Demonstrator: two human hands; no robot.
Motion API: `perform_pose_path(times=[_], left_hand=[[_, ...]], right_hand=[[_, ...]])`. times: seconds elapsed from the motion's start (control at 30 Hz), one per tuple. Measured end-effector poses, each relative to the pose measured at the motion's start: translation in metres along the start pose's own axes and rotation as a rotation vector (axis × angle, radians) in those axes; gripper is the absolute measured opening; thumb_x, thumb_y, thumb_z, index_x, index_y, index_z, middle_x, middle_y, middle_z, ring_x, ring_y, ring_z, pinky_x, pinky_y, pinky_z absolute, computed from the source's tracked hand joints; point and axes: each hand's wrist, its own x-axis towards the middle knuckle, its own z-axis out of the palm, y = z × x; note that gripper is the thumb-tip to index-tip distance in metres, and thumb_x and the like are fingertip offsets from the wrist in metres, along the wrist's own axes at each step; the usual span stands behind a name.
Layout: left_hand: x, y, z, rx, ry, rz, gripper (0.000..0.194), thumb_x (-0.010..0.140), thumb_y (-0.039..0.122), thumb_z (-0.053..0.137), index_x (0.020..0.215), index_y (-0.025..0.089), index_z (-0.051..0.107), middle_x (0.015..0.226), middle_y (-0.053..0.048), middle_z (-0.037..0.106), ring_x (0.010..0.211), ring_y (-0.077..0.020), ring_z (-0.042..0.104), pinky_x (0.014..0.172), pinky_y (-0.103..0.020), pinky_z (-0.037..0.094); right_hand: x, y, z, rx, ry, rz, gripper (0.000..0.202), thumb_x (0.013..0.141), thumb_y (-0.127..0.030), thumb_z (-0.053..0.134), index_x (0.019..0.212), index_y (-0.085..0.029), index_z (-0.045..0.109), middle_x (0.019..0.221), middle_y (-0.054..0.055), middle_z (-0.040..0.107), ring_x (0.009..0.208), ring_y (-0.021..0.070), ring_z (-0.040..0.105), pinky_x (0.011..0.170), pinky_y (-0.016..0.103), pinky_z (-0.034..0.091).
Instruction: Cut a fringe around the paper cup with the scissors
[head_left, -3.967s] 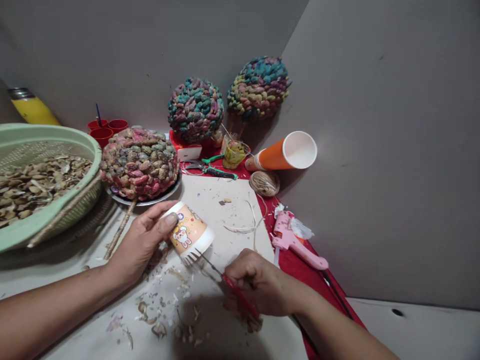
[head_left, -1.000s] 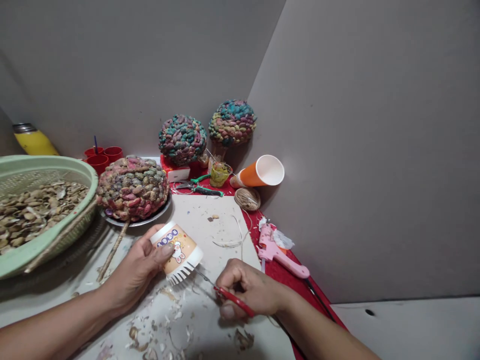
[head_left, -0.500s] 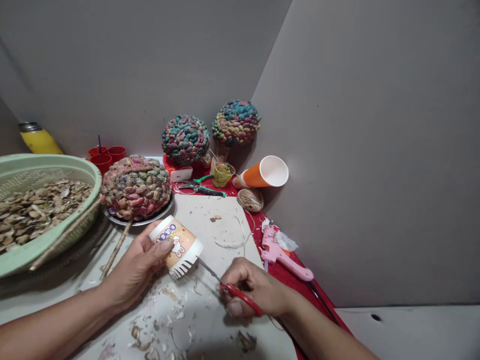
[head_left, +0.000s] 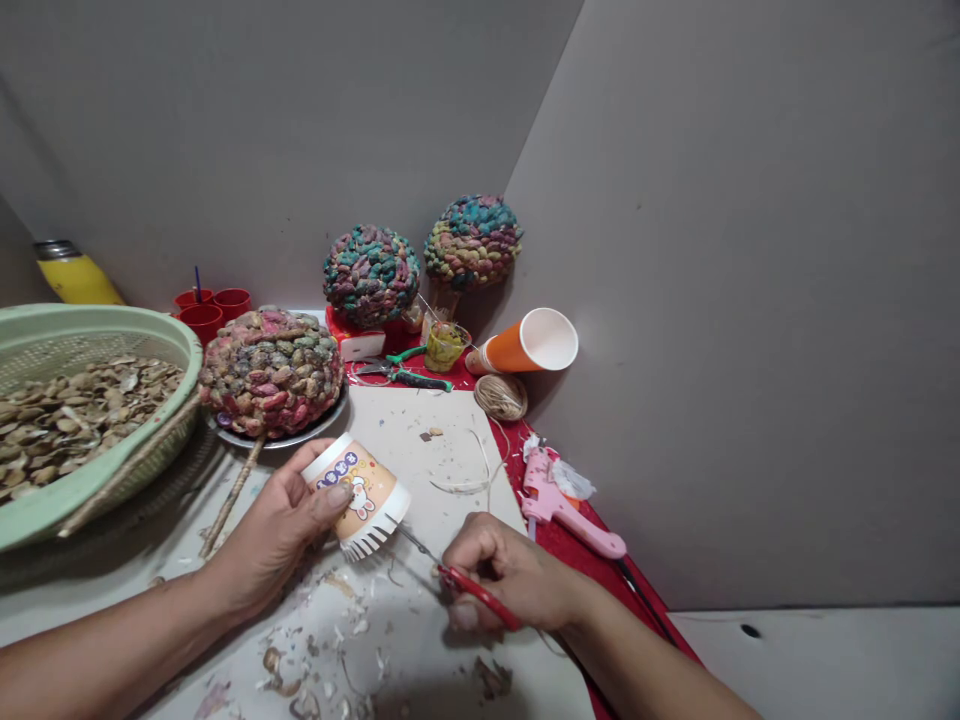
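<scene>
In the head view, a paper cup (head_left: 379,488) is held above the pale board (head_left: 397,415) by the left hand (head_left: 274,535); the thumb is pressed on its printed side, and the other fingers are partly hidden behind it. The cup is tilted, its long axis slanted from the board's far left toward its near right: the narrower end is turned far and left, the wider, fringed end near and right, so the printed rabbit is seen with its ears downward. Red-handled scissors (head_left: 459,580), also over the board, are gripped in the closed right hand (head_left: 521,575); their blades are aimed far and left, the tips at the cup's wider edge, though how far they are parted cannot be told. Beyond the board's far edge, green-handled pliers (head_left: 409,375) are seen; at its far right corner a twine coil (head_left: 501,397) is placed, and along its right side a pink glue gun (head_left: 566,510) is laid. Compared with the picture from four seconds ago, more strips are cut into the wider edge, and the cup is rolled so that more of the purple lettering is shown; both grips are kept.
</scene>
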Motion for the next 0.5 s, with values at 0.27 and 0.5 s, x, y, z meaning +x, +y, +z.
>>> perform_pose_path(times=[0.27,0.5], left_hand=[[0.0002,-0.0009,0.0002,-0.006,-0.014,0.003,0.052,0.072,0.032,0.085,0.114,0.020,0.056,0.101,-0.007,0.076,0.086,-0.0194,0.073,0.082,-0.031,0.056],[0.0016,-0.0035,-0.0033,-0.016,-0.025,0.016,0.054,0.073,0.031,0.085,0.118,0.020,0.057,0.098,-0.007,0.077,0.082,-0.0197,0.074,0.079,-0.031,0.058]], right_hand=[[0.0000,0.0017,0.0006,-0.018,0.007,-0.036,0.058,0.068,-0.054,0.083,0.048,-0.014,0.046,0.041,-0.009,0.035,0.038,0.0009,0.027,0.037,0.014,0.021],[-0.0010,0.0011,-0.0004,-0.021,-0.019,-0.047,0.059,0.070,-0.058,0.081,0.049,-0.014,0.047,0.041,-0.008,0.039,0.037,0.0009,0.029,0.036,0.013,0.025]])
